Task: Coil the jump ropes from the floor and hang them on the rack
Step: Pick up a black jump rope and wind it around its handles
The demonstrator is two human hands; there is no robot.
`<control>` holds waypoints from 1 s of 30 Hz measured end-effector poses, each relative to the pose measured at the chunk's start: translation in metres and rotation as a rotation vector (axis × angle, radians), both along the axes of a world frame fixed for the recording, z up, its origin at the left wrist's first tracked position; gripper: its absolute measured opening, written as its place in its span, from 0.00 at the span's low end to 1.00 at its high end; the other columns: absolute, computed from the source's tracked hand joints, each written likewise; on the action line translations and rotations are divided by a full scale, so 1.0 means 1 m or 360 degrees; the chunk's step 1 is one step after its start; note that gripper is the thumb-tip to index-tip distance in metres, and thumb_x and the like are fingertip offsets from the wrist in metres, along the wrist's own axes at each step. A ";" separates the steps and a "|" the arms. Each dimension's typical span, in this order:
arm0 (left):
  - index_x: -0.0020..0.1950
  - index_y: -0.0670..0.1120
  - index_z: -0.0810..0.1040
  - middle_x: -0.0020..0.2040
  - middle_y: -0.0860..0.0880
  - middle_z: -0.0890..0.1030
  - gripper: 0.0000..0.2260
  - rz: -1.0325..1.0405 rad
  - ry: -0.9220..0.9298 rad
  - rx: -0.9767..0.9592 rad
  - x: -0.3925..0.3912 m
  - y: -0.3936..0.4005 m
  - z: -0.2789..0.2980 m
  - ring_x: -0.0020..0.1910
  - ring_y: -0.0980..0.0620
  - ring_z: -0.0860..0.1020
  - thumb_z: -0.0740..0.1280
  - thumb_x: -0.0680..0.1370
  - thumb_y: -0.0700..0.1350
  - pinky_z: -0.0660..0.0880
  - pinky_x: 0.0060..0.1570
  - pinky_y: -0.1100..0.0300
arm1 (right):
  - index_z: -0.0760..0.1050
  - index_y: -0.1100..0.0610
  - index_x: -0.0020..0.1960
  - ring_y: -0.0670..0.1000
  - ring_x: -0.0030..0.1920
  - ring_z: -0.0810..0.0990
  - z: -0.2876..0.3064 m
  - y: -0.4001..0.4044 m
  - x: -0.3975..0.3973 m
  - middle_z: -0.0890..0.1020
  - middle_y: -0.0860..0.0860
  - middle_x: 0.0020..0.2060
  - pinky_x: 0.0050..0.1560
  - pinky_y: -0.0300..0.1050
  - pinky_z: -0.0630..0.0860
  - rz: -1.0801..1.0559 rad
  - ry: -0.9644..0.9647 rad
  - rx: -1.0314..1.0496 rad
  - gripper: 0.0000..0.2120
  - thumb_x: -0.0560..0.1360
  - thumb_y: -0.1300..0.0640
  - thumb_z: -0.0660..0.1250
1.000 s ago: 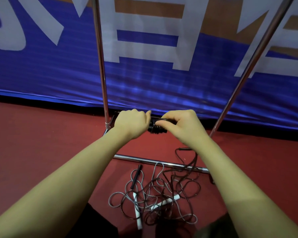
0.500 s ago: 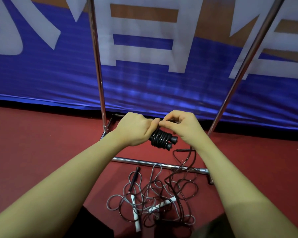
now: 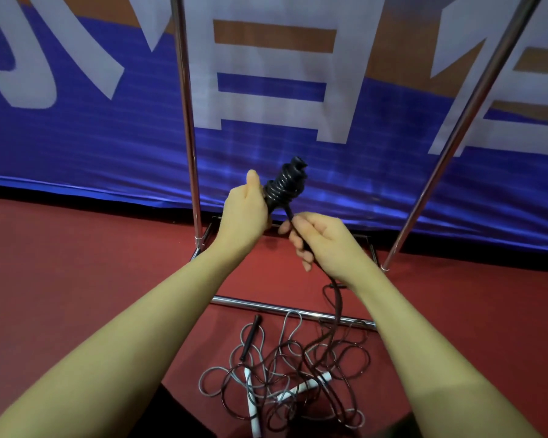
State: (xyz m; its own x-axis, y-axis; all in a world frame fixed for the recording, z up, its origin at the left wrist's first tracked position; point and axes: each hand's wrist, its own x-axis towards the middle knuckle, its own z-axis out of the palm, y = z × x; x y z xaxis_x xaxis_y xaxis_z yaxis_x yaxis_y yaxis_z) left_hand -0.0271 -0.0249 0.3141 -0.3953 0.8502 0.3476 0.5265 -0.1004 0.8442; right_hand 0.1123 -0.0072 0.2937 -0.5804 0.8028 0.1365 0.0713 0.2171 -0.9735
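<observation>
Two hands share one black rope: the left hand grips its wound handles upright, the right hand pinches the loose end tight for wrapping. More ropes lie on the floor.

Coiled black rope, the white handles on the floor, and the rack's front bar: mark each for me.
coiled black rope (image 3: 284, 184), head view, on the wound coils above the left hand
white handles (image 3: 254, 415), head view, on the left handle's shaft
front bar (image 3: 266, 307), head view, on the bare chrome tube
</observation>
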 end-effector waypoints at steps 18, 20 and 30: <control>0.54 0.37 0.75 0.53 0.34 0.79 0.20 0.0539 0.0828 -0.0501 -0.023 0.011 -0.025 0.53 0.34 0.76 0.49 0.83 0.49 0.67 0.47 0.50 | 0.81 0.64 0.46 0.47 0.38 0.76 0.005 -0.010 0.004 0.83 0.58 0.39 0.46 0.49 0.74 0.0081 -0.0503 0.0748 0.09 0.75 0.58 0.68; 0.54 0.37 0.75 0.52 0.34 0.79 0.19 0.0478 0.0985 -0.0459 -0.022 0.011 -0.027 0.52 0.33 0.76 0.51 0.83 0.49 0.68 0.47 0.49 | 0.81 0.60 0.47 0.51 0.40 0.80 0.003 -0.004 0.008 0.83 0.54 0.39 0.45 0.53 0.76 -0.0098 -0.0549 0.0996 0.13 0.74 0.51 0.65; 0.46 0.39 0.72 0.35 0.36 0.79 0.18 -0.0004 0.1462 0.0078 -0.006 0.001 -0.030 0.35 0.32 0.76 0.49 0.81 0.49 0.56 0.30 0.53 | 0.75 0.55 0.42 0.47 0.35 0.72 0.000 0.012 0.021 0.76 0.46 0.35 0.39 0.48 0.72 -0.0554 -0.0395 0.1127 0.12 0.73 0.46 0.66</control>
State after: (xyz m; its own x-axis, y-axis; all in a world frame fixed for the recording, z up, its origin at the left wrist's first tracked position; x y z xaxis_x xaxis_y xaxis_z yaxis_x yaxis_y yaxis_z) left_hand -0.0334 -0.0236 0.2836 0.0559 0.8269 0.5596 0.9879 -0.1270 0.0889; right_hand 0.1333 0.0049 0.2941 -0.3944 0.7142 0.5783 0.4424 0.6991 -0.5617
